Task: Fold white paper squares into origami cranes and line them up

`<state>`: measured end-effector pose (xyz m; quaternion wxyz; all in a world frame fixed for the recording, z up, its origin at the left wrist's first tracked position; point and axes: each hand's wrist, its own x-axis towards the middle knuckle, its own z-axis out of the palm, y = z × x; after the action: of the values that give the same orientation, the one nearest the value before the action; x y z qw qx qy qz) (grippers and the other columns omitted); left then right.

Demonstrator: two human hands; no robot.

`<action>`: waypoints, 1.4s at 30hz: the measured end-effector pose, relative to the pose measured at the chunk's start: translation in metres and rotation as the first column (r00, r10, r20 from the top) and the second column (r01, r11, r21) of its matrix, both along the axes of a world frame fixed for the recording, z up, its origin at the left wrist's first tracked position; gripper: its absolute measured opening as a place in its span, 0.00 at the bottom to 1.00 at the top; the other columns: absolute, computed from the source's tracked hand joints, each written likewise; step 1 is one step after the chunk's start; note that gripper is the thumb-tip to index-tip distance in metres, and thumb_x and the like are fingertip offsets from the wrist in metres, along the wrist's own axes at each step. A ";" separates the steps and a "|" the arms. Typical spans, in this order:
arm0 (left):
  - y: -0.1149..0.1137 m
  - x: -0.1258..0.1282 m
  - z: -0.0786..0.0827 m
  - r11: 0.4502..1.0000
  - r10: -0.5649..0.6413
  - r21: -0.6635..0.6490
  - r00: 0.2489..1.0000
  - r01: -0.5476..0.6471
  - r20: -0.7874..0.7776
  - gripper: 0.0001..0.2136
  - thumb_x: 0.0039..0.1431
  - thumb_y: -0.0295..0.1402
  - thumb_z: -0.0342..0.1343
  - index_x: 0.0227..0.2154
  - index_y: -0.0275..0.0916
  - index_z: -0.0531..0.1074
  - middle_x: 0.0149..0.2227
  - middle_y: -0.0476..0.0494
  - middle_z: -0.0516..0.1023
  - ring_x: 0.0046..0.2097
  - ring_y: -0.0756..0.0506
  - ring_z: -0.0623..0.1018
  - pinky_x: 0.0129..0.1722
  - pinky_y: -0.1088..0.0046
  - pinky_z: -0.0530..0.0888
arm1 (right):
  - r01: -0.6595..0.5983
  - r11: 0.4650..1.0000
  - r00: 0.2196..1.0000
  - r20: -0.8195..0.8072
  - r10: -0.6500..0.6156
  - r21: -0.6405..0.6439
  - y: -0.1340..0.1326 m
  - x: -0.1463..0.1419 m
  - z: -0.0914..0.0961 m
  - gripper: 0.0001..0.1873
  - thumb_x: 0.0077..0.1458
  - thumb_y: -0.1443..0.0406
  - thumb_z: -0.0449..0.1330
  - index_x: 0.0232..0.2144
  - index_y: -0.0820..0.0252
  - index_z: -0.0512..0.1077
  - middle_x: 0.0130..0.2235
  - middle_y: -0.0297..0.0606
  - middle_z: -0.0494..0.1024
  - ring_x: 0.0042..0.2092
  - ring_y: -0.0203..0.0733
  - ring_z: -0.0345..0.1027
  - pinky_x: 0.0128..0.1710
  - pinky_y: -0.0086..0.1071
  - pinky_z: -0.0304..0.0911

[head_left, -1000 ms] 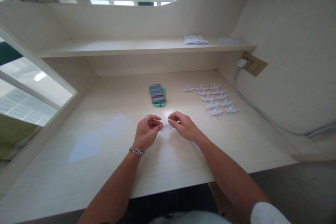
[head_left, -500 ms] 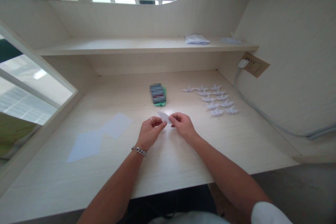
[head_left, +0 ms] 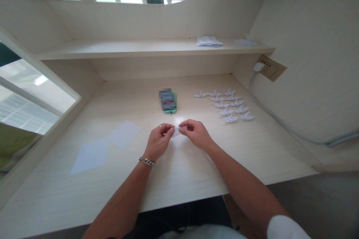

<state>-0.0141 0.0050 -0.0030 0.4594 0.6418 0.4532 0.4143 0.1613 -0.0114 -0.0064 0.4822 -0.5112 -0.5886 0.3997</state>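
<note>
Eleven white paper cranes (head_left: 221, 105) cluster at the right of our desk (head_left: 190, 179), while two flat sheets (head_left: 91, 157) lie at the left. Just beyond our hands sits a green-edged object (head_left: 168, 101), its surface blurred out. Our left hand (head_left: 159, 138) and right hand (head_left: 196, 134) each pinch the small folded paper (head_left: 176, 132) between thumb and fingers, near the desk's middle; our fingers cover much of it, so we cannot tell its full shape. Half a second ago a pointed end reached past our fingertips toward that object; now the visible part sits lower, between our thumbs.
</note>
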 end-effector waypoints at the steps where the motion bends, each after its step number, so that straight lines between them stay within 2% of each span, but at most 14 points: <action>1: 0.000 0.000 0.001 1.000 -0.013 -0.022 1.000 0.014 0.019 0.12 0.54 0.41 0.58 0.34 0.35 0.74 0.33 0.44 0.78 0.35 0.46 0.77 0.35 0.70 0.75 | 0.008 1.000 1.000 -0.020 -0.008 -0.023 0.001 -0.001 -0.001 0.11 0.48 0.61 0.64 0.33 0.62 0.75 0.27 0.36 0.76 0.29 0.37 0.68 0.31 0.31 0.65; 5: -0.002 -0.002 0.004 0.998 -0.040 -0.039 0.999 0.040 0.007 0.14 0.51 0.41 0.61 0.35 0.35 0.75 0.33 0.43 0.79 0.34 0.45 0.78 0.35 0.69 0.77 | -0.030 0.995 0.986 -0.164 0.014 -0.093 0.003 -0.004 -0.005 0.12 0.46 0.61 0.65 0.32 0.63 0.73 0.25 0.35 0.75 0.28 0.37 0.69 0.30 0.31 0.65; 8: -0.003 -0.002 0.006 0.999 -0.031 -0.016 0.998 0.030 -0.051 0.13 0.51 0.40 0.61 0.33 0.35 0.76 0.29 0.43 0.80 0.30 0.46 0.79 0.33 0.70 0.76 | -0.039 0.997 0.995 -0.094 0.033 -0.062 0.001 -0.004 -0.002 0.10 0.46 0.61 0.64 0.30 0.63 0.73 0.28 0.36 0.76 0.30 0.37 0.69 0.32 0.31 0.65; 11: -0.004 -0.002 0.010 0.998 -0.052 -0.038 0.998 0.051 -0.045 0.12 0.50 0.40 0.62 0.32 0.35 0.77 0.28 0.42 0.80 0.29 0.46 0.79 0.31 0.71 0.75 | -0.088 0.995 0.996 -0.023 0.087 -0.041 -0.002 -0.003 0.001 0.08 0.48 0.62 0.63 0.30 0.62 0.75 0.30 0.37 0.78 0.32 0.37 0.70 0.34 0.31 0.65; 15: -0.006 -0.001 0.015 0.997 -0.048 -0.060 0.998 0.046 -0.029 0.10 0.48 0.37 0.63 0.30 0.35 0.77 0.26 0.43 0.80 0.28 0.46 0.78 0.29 0.72 0.74 | -0.127 0.989 0.991 -0.060 0.123 -0.072 -0.002 -0.002 0.002 0.07 0.48 0.64 0.62 0.29 0.63 0.75 0.27 0.35 0.76 0.28 0.35 0.68 0.29 0.29 0.63; 21: -0.008 -0.001 0.021 0.989 -0.080 -0.119 0.992 0.091 0.093 0.07 0.45 0.33 0.64 0.27 0.35 0.76 0.25 0.45 0.79 0.25 0.49 0.76 0.27 0.74 0.74 | -0.168 0.983 0.976 -0.154 0.155 -0.072 -0.002 -0.003 0.001 0.07 0.45 0.65 0.64 0.29 0.63 0.76 0.26 0.35 0.76 0.26 0.34 0.67 0.27 0.29 0.61; 25: -0.009 -0.001 0.024 0.984 -0.058 -0.162 0.989 0.079 0.134 0.05 0.44 0.31 0.64 0.24 0.36 0.77 0.23 0.47 0.78 0.25 0.49 0.76 0.28 0.73 0.76 | -0.133 0.988 0.969 -0.217 0.115 -0.073 -0.005 -0.006 0.004 0.06 0.42 0.67 0.65 0.27 0.63 0.77 0.23 0.34 0.76 0.25 0.34 0.66 0.26 0.29 0.60; 28: -0.011 -0.001 0.025 0.987 -0.046 -0.148 0.989 0.067 0.143 0.03 0.44 0.31 0.63 0.23 0.36 0.77 0.23 0.47 0.78 0.25 0.48 0.76 0.28 0.71 0.77 | -0.140 0.988 0.956 -0.270 0.116 -0.072 -0.006 -0.005 0.008 0.06 0.41 0.66 0.66 0.26 0.63 0.78 0.22 0.34 0.76 0.25 0.35 0.67 0.26 0.29 0.61; 32: -0.012 -0.002 0.025 0.994 -0.069 -0.084 0.994 0.076 0.083 0.02 0.44 0.30 0.63 0.24 0.37 0.78 0.23 0.47 0.79 0.26 0.48 0.77 0.27 0.73 0.75 | -0.225 0.965 0.933 -0.316 0.174 -0.134 -0.006 -0.002 0.010 0.10 0.44 0.60 0.66 0.28 0.63 0.77 0.26 0.35 0.77 0.28 0.36 0.69 0.29 0.30 0.65; 37: -0.011 -0.002 0.021 0.997 -0.050 -0.063 0.998 0.052 0.031 0.03 0.44 0.29 0.63 0.25 0.36 0.78 0.22 0.46 0.78 0.25 0.48 0.77 0.26 0.74 0.74 | -0.228 0.964 0.959 -0.201 0.198 -0.137 -0.005 0.001 0.009 0.12 0.45 0.59 0.66 0.29 0.63 0.77 0.27 0.37 0.78 0.28 0.36 0.69 0.30 0.30 0.64; 42: -0.008 -0.001 0.018 0.984 -0.056 -0.153 0.980 0.087 0.193 0.09 0.44 0.31 0.65 0.30 0.34 0.76 0.27 0.45 0.80 0.29 0.46 0.79 0.30 0.70 0.78 | -0.126 0.992 0.989 0.076 0.127 -0.021 -0.011 0.001 0.015 0.07 0.50 0.63 0.62 0.30 0.61 0.78 0.29 0.37 0.79 0.30 0.38 0.69 0.32 0.31 0.63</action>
<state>-0.0153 -0.0034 0.0149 0.5650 0.5767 0.4161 0.4185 0.1619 -0.0221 0.0088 0.4288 -0.4917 -0.6347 0.4141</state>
